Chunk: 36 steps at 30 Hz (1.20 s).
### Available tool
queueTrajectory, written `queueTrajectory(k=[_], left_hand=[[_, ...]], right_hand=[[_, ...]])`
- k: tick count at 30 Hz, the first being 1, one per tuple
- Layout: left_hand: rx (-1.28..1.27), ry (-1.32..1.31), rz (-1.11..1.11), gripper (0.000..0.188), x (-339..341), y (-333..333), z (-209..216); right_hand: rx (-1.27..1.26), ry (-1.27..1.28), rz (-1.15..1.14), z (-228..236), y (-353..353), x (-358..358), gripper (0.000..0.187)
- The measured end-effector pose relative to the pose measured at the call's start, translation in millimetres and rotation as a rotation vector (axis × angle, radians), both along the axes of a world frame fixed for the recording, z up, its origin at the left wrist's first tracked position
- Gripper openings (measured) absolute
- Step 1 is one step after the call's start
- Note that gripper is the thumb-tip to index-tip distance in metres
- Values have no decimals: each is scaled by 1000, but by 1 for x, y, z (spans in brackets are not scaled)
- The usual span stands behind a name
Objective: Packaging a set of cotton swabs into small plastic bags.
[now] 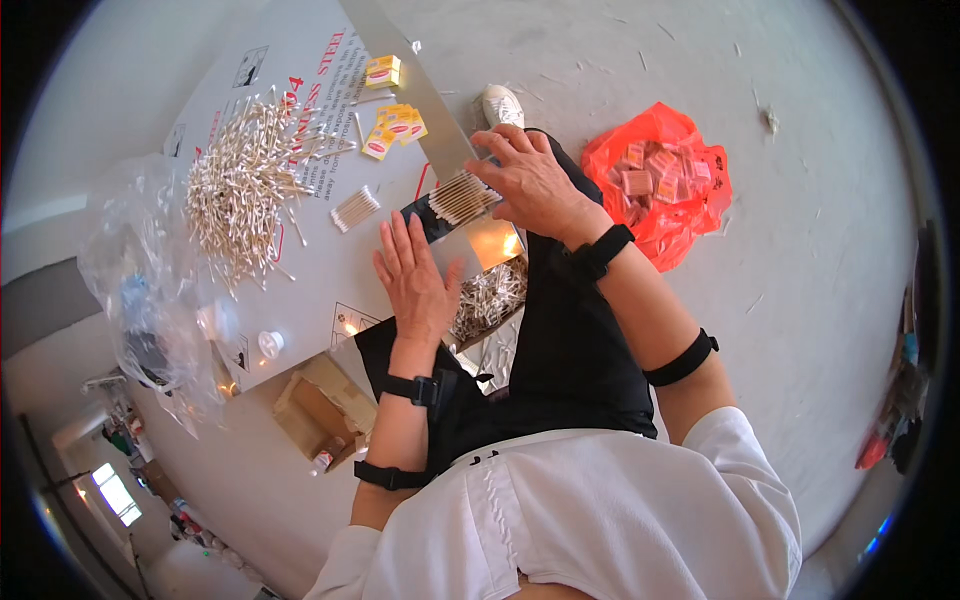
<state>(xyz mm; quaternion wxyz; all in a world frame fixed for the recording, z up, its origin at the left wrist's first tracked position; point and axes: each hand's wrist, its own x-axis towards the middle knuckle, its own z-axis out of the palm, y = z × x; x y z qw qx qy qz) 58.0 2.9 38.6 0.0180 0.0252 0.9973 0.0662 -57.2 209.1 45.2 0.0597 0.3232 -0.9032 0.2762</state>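
A tidy row of cotton swabs (461, 199) lies side by side on a dark strip at the table's near right edge, just above a shiny metal plate (458, 255). Flat, with fingers stretched out, my left hand (413, 280) rests at the left of the plate. My right hand (535, 183) bends over the right end of the row, its fingers apart and the thumb by the swabs; its fingertips are partly hidden. Below the plate, between my legs, sits a container of loose swabs (490, 300). A smaller bundle of swabs (355, 208) lies left of the row.
A large heap of cotton swabs (240, 190) covers the table's (300, 300) left part, beside a clear plastic bag (140, 300). Yellow small boxes (395, 130) lie at the far edge. On the floor are a red bag (655, 230) of small packs and an open cardboard box (305, 410).
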Motion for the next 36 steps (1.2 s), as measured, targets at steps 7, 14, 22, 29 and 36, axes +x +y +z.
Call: queueTrajectory(k=[7,14,22,29,36], left_hand=[[31,-50,87,84,20,15,-8],[102,-25,48,82,8,31,-9],[77,-21,99,88,15,26,-8],[66,-37,47,89,20,30,-9],[84,-53,56,87,11,35,-6]], right_hand=[[-8,-60,23,-6,-2,-3,67],[-14,-69,26,-8,-3,-5,65],[2,-69,26,-10,-1,-5,65],[3,-66,54,-7,-2,-6,69],[21,-95,67,-5,1,-7,69]])
